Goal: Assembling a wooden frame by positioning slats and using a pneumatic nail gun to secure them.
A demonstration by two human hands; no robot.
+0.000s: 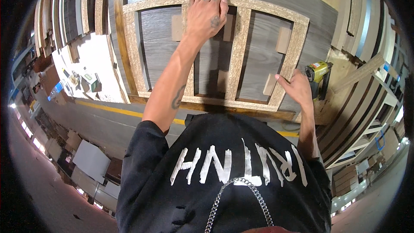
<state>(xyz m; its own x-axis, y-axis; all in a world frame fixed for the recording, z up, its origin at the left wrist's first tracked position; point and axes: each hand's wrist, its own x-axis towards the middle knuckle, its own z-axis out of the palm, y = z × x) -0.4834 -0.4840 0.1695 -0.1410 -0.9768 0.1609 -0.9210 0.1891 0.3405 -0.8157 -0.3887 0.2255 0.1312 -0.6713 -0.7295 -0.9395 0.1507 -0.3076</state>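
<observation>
A ladder-like frame of speckled particleboard strips (239,51) lies flat on a grey wood-grain panel (166,51). My left hand (206,15) reaches across it, its fingers curled over the far rail near a crosspiece. At the right end, my right hand (298,87) spans the end rail, thumb on the inner side and fingers toward the outside. The thumb touches a small tan block (270,84) against that rail. Another tan block (283,39) sits farther up the same rail. More blocks show beside the crosspieces, one of them (177,27) left of my left hand.
A yellow-green nail gun (318,74) stands just right of my right hand. Stacked strips (366,21) fill the right side, with more boards (69,8) at the far left. A brown wooden bar (121,39) runs along the panel's left side. Small items and a bottle (56,90) lie left.
</observation>
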